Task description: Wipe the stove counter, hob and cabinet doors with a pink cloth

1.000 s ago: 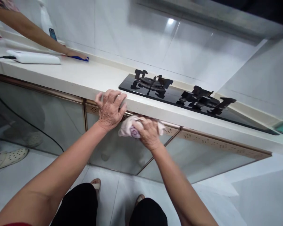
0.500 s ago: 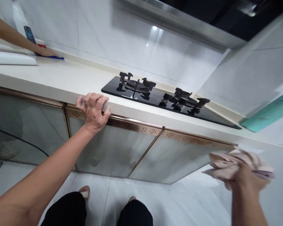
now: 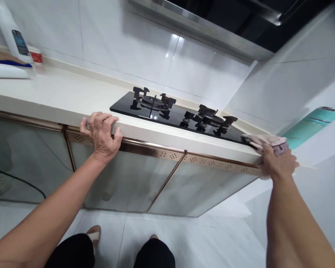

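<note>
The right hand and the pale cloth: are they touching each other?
Touching: the head view shows the right hand grasping the bunched pale cloth.

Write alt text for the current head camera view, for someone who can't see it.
A person's right hand holds a crumpled pale pink cloth near the right end of a white countertop, while the left hand rests against its front edge. On top sits a black glass two-burner stove.
</note>
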`<state>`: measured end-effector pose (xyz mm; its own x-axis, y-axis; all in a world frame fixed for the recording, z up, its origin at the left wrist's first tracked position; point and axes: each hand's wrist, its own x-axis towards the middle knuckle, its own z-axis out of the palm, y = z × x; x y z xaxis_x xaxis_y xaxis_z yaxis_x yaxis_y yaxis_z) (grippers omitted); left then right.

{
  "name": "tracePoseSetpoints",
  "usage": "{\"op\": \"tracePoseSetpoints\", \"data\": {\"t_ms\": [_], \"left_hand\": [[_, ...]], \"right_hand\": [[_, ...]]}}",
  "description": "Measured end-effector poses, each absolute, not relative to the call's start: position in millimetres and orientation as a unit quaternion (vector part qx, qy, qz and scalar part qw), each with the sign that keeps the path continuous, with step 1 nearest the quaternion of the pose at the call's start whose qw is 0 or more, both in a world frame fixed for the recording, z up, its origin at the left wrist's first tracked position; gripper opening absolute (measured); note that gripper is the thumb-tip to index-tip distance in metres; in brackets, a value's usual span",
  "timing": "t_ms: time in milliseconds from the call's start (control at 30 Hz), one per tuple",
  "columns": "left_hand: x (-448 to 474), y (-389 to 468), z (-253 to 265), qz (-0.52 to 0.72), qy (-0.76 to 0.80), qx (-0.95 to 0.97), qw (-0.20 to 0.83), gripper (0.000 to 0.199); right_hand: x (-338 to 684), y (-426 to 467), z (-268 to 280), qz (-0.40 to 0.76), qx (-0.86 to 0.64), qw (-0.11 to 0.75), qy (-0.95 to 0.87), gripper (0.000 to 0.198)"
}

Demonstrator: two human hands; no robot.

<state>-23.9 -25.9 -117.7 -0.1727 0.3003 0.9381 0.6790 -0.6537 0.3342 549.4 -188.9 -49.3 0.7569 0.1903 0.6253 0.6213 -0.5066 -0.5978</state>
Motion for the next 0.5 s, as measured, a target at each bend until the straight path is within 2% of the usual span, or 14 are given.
{"op": "tracePoseSetpoints", "data": {"t_ms": [100, 167, 267, 367, 500], "left_hand": [[-19.7, -26.6, -118.2, -0.668, -0.405, -0.615, 0.104, 0.029], [-17.5, -27.7, -118.1, -0.664, -0.417, -0.618, 0.067, 0.03], [-15.4, -28.7, -118.2, -0.663, -0.415, -0.619, 0.074, 0.028], [-15.7, -29.3, -118.3, -0.665, -0.408, -0.618, 0.093, 0.026], [-21.5, -30.5, -118.4, -0.659, -0.396, -0.635, 0.079, 0.026]], "right_hand": [[526.5, -179.0, -61.4, -0.232, -0.851, 0.417, -0.219, 0.071], [499.0, -173.5, -63.7, -0.242, -0.851, 0.405, -0.231, 0.071], [440.0, -162.0, -65.1, -0.266, -0.837, 0.392, -0.274, 0.067], [369.6, -147.2, -71.6, -0.278, -0.794, 0.427, -0.331, 0.07], [268.9, -124.0, -88.3, -0.277, -0.715, 0.472, -0.436, 0.084]]}}
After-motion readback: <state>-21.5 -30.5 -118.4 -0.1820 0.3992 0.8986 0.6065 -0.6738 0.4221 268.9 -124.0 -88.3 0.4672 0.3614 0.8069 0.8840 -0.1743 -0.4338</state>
